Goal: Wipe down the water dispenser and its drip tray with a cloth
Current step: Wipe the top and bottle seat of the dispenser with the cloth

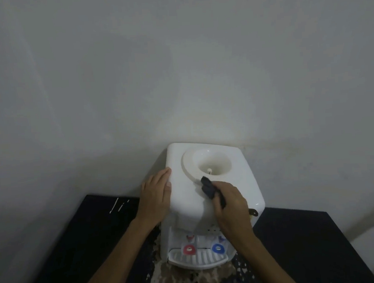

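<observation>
Water dispenser (234,182): we see it standing upright on the dark worktop (308,243), back close to the wall (177,76), its long axis vertical and its tap side facing us
Top: we look down on the round bottle well (213,163), which opens upward
Drip tray (202,259): at the foot of the front, its long axis running left to right, with slats across it
Taps: the red tap (189,248) sits left and the blue tap (218,248) right, both just above the tray
Cloth (207,188): dark and bunched, on the dispenser's top at the near rim of the well; its long axis runs from our right hand toward the well, up and to the left
Right hand (229,204): its fingers are curled round the cloth, gripping it against the top
Left hand (155,198): its fingers are straight and lie flat on the left edge of the top, pointing toward the wall
Pale sheet (192,215): hangs over the front edge beneath the right hand; we cannot tell whether it belongs to the cloth
Mat (190,279): mottled, under the dispenser's front
</observation>
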Motion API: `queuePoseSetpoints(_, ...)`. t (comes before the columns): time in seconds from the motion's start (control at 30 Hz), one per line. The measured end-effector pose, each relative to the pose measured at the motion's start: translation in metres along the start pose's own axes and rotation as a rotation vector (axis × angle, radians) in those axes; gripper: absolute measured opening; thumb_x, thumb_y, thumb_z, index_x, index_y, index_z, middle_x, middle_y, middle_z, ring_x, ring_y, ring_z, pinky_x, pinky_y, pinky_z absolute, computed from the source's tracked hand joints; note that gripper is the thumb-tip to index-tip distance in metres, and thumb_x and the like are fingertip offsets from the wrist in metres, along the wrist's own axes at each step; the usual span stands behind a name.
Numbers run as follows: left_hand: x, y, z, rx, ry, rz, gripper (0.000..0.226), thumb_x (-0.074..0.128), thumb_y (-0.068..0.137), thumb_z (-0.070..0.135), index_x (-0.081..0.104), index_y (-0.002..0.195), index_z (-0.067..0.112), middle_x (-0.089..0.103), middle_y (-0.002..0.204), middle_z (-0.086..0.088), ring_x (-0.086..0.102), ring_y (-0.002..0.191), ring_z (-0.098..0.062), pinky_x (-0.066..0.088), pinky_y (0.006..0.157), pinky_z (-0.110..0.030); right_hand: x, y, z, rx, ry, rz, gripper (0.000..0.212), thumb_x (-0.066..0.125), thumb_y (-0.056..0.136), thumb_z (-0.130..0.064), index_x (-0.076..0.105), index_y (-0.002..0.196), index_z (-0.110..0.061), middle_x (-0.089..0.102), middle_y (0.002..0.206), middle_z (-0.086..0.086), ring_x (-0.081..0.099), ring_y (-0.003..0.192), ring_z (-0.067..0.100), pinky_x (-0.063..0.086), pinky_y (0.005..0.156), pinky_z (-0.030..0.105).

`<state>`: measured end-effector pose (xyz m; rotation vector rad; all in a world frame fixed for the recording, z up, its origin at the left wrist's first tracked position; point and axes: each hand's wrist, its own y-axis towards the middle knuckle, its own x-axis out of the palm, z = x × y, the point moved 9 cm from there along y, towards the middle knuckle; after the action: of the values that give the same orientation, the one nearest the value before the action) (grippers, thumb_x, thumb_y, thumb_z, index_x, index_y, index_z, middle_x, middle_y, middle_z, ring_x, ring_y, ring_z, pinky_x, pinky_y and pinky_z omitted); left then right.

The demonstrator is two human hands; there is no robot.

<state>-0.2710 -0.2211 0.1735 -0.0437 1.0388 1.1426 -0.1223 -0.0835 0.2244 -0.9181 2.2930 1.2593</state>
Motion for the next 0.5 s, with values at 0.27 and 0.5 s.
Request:
queuePoseSetpoints(0.27,0.0,0.0,-0.004,0.003,-0.076,0.003,0.06,0.017,0.091,0.041,0.049,0.134,0.012,0.05,0.137,-0.004,0.037,0.114,-0.003,0.026,0.1,-0.026,0.04,-0.011,-0.037,-0.342,-0.111,-0.089,0.031,0.067,0.072,-0.005,0.07,0.103,-0.009,0.069,0.106,0.005,0.06,0.1,0.015,0.046,0.093,0.027)
queuePoseSetpoints(0.5,0.001,0.001,-0.005,0.0,-0.08,0.0,0.058,0.018,0.092,0.038,0.05,0.133,0.011,0.051,0.136,-0.005,0.046,0.12,-0.019,0.033,0.104,-0.036,-0.003,-0.025,-0.006,-0.421,0.041,-0.017,0.021,0.062,0.072,-0.004,0.069,0.092,-0.005,0.069,0.098,0.007,0.061,0.094,0.017,0.048,0.086,0.03)
